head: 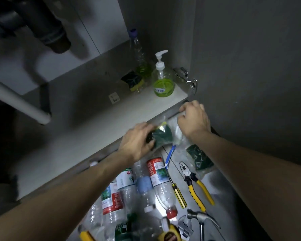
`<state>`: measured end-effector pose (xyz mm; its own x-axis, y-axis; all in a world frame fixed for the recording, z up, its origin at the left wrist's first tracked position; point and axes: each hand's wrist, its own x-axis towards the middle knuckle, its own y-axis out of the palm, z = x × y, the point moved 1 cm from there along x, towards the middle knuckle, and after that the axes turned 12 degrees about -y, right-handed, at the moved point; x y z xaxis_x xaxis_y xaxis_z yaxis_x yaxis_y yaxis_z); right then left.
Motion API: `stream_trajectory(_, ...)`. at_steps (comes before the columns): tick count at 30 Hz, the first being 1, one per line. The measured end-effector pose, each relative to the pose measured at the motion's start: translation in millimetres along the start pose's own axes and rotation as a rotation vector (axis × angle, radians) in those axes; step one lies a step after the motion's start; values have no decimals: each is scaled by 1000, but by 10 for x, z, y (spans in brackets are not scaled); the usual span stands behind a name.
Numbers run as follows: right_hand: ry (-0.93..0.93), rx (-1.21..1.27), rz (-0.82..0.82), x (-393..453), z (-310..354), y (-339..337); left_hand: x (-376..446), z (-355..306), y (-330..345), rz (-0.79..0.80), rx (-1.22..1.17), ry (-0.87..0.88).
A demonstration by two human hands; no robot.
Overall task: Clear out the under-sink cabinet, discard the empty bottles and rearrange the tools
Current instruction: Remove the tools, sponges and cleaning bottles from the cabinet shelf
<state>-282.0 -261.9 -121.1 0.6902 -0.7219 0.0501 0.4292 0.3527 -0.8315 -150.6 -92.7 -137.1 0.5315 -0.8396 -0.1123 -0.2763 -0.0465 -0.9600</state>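
Note:
My left hand (139,141) and my right hand (194,119) both grip a clear plastic bag with a dark green scouring pad (162,136) inside, held over the cabinet's front edge. Several empty plastic bottles (156,178) lie on the floor below my arms. Beside them lie a yellow-handled screwdriver (178,193), yellow pliers (196,185), a hammer (202,221), a wrench (185,226) and a blue-handled tool (169,156). A second bagged green pad (200,157) lies on the floor at the right.
Inside the cabinet on the white shelf (94,122) stand a tall clear bottle with green liquid (139,53), a pump bottle (162,77) and a green sponge (133,80). Drain pipes (47,28) hang at upper left. The open cabinet door (250,66) is at right.

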Motion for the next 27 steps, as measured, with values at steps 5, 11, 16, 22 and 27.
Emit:
stream_trajectory(5,23,80,-1,190,14,-99,-110,175,38,57,25,-71)
stream_trajectory(11,-116,171,-74,563,298,-192,635,295,-492,-183,-212,-204)
stream_trajectory(16,-91,220,-239,1041,534,-198,1533,419,-688,-184,-198,-281)
stream_trajectory(22,40,305,-295,1546,654,-158,2105,659,-392,-39,-111,-306)
stream_trajectory(27,84,367,-249,1603,633,-9,1828,795,-339,-269,-272,-310)
